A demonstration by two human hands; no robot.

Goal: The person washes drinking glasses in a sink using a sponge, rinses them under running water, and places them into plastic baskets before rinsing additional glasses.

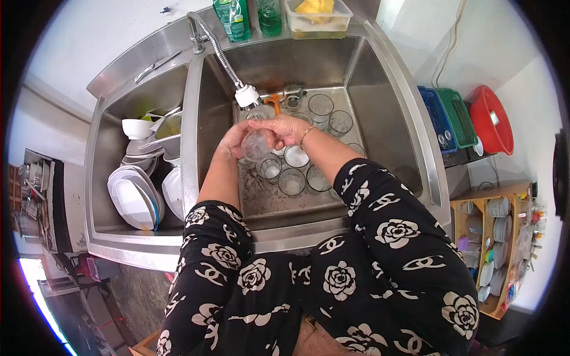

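Under the white faucet head (247, 96) my two hands come together over the right sink basin. My left hand (234, 140) is wrapped round a clear glass (256, 146), which is wet and tilted. My right hand (285, 129) lies against the same glass from the right, its fingers curled at the rim. Below and beside my hands, several clear glasses (292, 182) stand on the basin floor. A glass mug (293, 97) and an orange-handled item (274, 103) lie behind them.
White plates (132, 199) and a white bowl (138, 129) fill the left basin. A green pouch (233, 21), a green bottle (269, 18) and a plastic tub (319, 24) stand on the back ledge. Baskets (456, 117) and a red basin (490, 121) are at the right.
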